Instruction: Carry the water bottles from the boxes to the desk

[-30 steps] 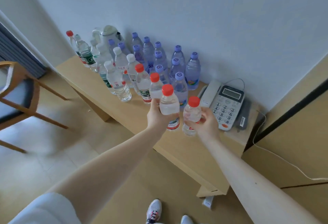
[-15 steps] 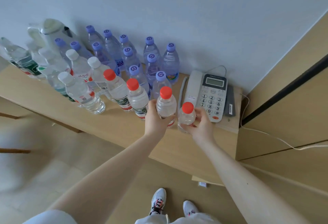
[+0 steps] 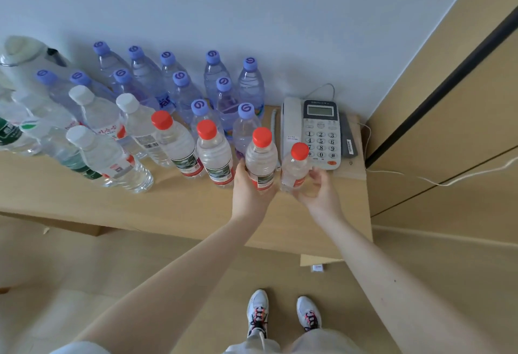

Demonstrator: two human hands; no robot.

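My left hand (image 3: 248, 191) grips a tall red-capped water bottle (image 3: 261, 159) standing upright on the wooden desk (image 3: 179, 208). Just to its right, my right hand (image 3: 316, 189) holds a smaller red-capped bottle (image 3: 295, 167) at its base, low over the desk beside the telephone. Two more red-capped bottles (image 3: 214, 154) stand in a row to the left. Behind them are several purple-capped bottles (image 3: 224, 96) against the wall and several white-capped bottles (image 3: 98, 118) further left.
A grey desk telephone (image 3: 314, 132) sits at the desk's right end, its cord trailing right. A white kettle (image 3: 25, 59) stands at the far left rear. A tan cabinet (image 3: 448, 118) borders the desk on the right. My shoes (image 3: 283, 316) are on the floor below.
Both hands have lowered their bottles toward the desk at the right end of the red-capped row, and the view has shifted closer and to the right.
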